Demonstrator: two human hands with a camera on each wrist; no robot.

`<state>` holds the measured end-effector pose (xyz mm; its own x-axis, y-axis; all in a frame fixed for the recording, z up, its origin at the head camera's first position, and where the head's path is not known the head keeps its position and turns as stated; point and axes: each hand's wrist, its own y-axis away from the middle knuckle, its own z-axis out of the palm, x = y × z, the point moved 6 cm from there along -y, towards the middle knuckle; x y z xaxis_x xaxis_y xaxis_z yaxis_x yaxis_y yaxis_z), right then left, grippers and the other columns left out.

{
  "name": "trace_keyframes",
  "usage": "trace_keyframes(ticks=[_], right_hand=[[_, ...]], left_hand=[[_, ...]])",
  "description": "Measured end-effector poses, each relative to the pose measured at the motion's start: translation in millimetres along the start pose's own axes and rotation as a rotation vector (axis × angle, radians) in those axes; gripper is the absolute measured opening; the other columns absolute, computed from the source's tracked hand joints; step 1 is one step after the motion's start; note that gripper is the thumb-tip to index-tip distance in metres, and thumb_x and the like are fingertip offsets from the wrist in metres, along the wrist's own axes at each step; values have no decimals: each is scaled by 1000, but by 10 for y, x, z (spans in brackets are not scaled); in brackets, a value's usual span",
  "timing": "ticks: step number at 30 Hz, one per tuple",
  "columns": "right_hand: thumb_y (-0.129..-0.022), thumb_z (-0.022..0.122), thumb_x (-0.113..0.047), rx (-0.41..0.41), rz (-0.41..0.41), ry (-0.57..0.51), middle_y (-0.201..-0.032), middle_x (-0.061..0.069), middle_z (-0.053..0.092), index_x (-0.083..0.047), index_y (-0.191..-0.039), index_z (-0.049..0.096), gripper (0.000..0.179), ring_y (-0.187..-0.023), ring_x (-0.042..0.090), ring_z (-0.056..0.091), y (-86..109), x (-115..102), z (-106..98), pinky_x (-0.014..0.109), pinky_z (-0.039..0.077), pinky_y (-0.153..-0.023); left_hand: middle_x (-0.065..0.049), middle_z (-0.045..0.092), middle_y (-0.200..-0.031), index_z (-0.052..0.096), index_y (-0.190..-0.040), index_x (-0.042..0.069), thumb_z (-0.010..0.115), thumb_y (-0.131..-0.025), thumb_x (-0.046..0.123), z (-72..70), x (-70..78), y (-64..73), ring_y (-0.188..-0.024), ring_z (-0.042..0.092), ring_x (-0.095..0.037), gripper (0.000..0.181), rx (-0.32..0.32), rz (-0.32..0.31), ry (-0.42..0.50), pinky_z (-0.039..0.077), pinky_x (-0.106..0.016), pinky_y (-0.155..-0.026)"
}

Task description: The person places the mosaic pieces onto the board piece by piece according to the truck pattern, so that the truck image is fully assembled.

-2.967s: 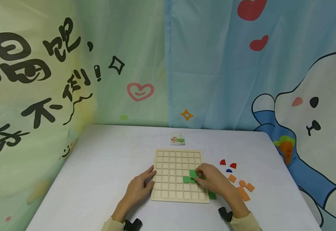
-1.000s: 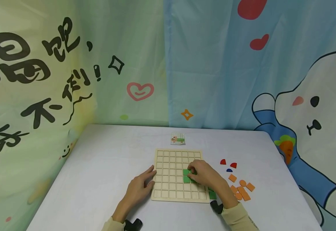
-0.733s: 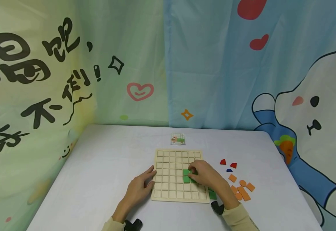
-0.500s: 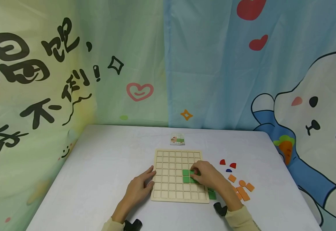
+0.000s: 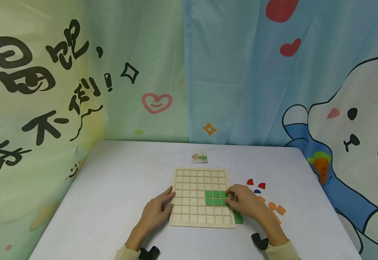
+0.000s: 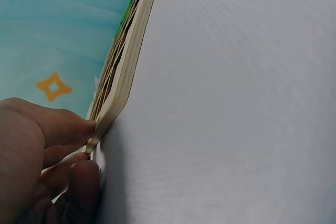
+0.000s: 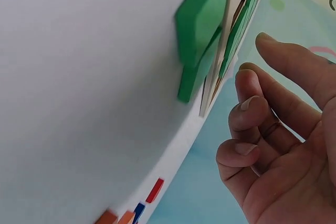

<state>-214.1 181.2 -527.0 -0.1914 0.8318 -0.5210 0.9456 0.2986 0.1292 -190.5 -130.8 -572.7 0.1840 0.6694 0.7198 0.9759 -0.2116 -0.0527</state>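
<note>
A pale wooden grid board (image 5: 189,208) lies flat on the table. Green square tiles (image 5: 216,194) fill two adjoining rows at its right side. My left hand (image 5: 156,213) rests at the board's left edge, its fingertips touching the side, as the left wrist view shows. At the right edge is my right hand (image 5: 245,200), fingertips close to the end of the green rows. The right wrist view shows its thumb and forefinger apart with nothing between them, the other fingers loosely bent. More green pieces (image 7: 202,19) lean together against the board's near right edge.
Right of the board lie two red pieces (image 5: 262,185), a blue half-round piece (image 5: 257,191) and several orange pieces (image 5: 281,209), some partly hidden by my right forearm. A small picture card (image 5: 199,156) lies beyond the board. Printed curtains (image 5: 241,90) hang behind the table.
My right hand has worked along the green tiles, first leftward, then back right to the board's edge. More green tiles now show in the far row. My left hand has stayed put.
</note>
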Motion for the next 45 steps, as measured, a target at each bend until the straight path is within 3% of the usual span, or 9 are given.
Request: trace_keyframes(ticks=[12, 28, 45], right_hand=[[-90, 85, -23, -15, 94, 26, -83, -5, 59, -9, -114, 78, 29, -78, 12, 49, 168, 177, -39, 25, 40, -66], [-87, 85, -14, -24, 81, 10, -81, -6, 58, -9, -110, 79, 25, -78, 11, 49, 360, 314, -43, 23, 40, -67], [-83, 89, -12, -61, 148, 24, -79, -5, 58, -11, -110, 80, 28, -81, 12, 51, 415, 353, -16, 25, 42, -70]], left_hand=[[-6, 55, -161, 67, -143, 8, 69, -98, 11, 2, -2, -7, -50, 39, 2, 45, 5, 7, -3, 36, -20, -50], [-4, 56, -160, 67, -143, 8, 70, -98, 11, -12, 7, 9, -49, 38, 1, 45, 5, 5, 9, 35, -19, -50], [-5, 56, -160, 67, -142, 8, 70, -98, 10, -4, 4, 3, -49, 38, 2, 45, 9, 5, 3, 34, -19, -49]])
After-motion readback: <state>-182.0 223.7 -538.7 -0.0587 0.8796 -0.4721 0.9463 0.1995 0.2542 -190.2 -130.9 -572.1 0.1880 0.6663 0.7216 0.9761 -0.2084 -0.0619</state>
